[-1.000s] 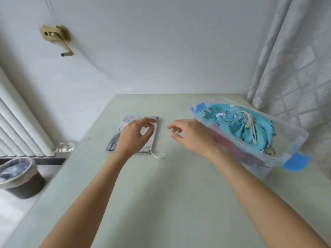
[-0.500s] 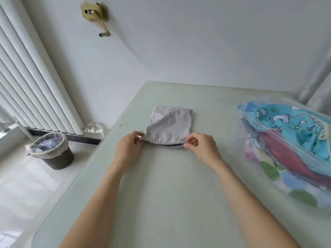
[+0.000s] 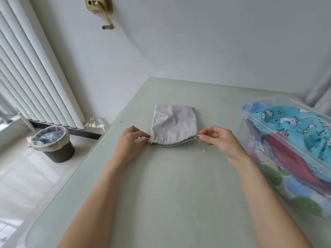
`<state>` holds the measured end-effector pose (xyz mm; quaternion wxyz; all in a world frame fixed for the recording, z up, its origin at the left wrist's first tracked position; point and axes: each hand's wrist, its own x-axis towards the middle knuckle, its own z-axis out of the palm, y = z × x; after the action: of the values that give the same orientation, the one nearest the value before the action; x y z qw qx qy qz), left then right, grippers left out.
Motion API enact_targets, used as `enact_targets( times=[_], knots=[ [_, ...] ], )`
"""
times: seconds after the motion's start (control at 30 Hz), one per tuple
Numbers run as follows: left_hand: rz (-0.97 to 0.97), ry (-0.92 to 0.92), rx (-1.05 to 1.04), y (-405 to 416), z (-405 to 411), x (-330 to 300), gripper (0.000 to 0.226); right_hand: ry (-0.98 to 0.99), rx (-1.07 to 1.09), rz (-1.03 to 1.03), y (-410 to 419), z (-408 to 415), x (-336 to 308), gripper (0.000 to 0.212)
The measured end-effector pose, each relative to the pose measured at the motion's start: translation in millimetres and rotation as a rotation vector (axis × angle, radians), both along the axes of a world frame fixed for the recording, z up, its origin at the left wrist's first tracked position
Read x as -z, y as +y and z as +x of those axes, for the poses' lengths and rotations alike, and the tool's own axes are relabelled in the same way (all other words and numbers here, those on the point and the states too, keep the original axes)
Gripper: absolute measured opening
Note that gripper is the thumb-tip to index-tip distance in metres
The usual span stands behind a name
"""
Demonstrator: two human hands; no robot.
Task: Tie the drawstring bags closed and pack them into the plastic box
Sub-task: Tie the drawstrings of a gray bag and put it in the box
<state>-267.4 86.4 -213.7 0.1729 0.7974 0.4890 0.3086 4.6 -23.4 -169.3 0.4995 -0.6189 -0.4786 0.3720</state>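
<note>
Two bare forearms are reaching forward over the pale green glass-topped desk point(image 3: 170, 194). Left hand point(image 3: 129, 143) is pinching the left corner of the bag's opening between thumb and fingers. Right hand point(image 3: 221, 142) is pinching the thin white drawstring loop point(image 3: 202, 144) at the right corner, the loop hanging down just beside the fingers.

Between the hands the small light grey fabric drawstring bag point(image 3: 173, 124) is lying flat on the desk, mouth toward the person, closed end pointing away. Mouth edge is gathering into small puckers on the left side; a dark stitched band is showing along the hem. Cloth is creased in the middle, rest fairly smooth.

Right of it, well apart, the clear plastic box point(image 3: 279, 140) is sitting on the desk, holding a turquoise cartoon-print drawstring bag point(image 3: 293, 127) on top, with red and green-spotted fabrics beneath.

Beyond the desk's left edge: a dark round waste bin with a plastic liner point(image 3: 53, 144) on the floor, a white ribbed radiator point(image 3: 35, 77), a brass crank handle point(image 3: 103, 11) on the white wall.
</note>
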Motion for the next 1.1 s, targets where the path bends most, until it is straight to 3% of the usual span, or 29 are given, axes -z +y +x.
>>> enact_targets(
  times=[0.17,0.3,0.53,0.6,0.7,0.87,0.93,1.0,1.07,1.1],
  knots=[
    [0.023,0.109,0.046,5.0,-2.8,1.7,0.009,-0.116,0.211,0.167,4.5,-2.7,-3.1,0.018],
    [0.076,0.215,0.096,-0.9,0.9,0.1,0.02,-0.219,0.239,0.226,4.7,-8.6,-4.0,0.021],
    [0.041,0.189,0.055,3.6,2.4,3.0,0.01,-0.234,0.319,0.242,5.8,-10.0,0.0,0.018],
    [-0.085,-0.075,-0.047,2.7,-0.1,-6.0,0.012,-0.31,0.374,0.247,7.5,-8.9,3.5,0.015],
    [-0.325,-0.723,-0.134,-1.0,-3.8,-24.6,0.021,-0.331,0.409,0.229,6.9,-8.2,4.2,0.013],
    [-0.633,-1.378,0.075,-0.3,-8.2,-35.8,0.035,-0.124,0.373,0.207,-2.7,-14.4,3.2,0.019],
    [-0.697,-1.567,0.182,-1.2,-5.1,-38.2,0.035,0.069,0.312,0.258,-4.3,-24.2,2.3,0.018],
    [-0.725,-1.666,0.21,-3.4,-0.4,-37.4,0.033,0.438,0.2,0.35,-6.5,-36.5,-5.3,0.026],
    [-0.75,-1.653,0.16,-4.7,1.4,-35.4,0.033,0.747,0.103,0.42,-7.7,-45.0,-15.6,0.036],
    [-0.748,-1.615,0.108,-4.2,-0.4,-34.0,0.033,0.809,0.098,0.442,-8.0,-47.9,-18.8,0.037]
  ],
)
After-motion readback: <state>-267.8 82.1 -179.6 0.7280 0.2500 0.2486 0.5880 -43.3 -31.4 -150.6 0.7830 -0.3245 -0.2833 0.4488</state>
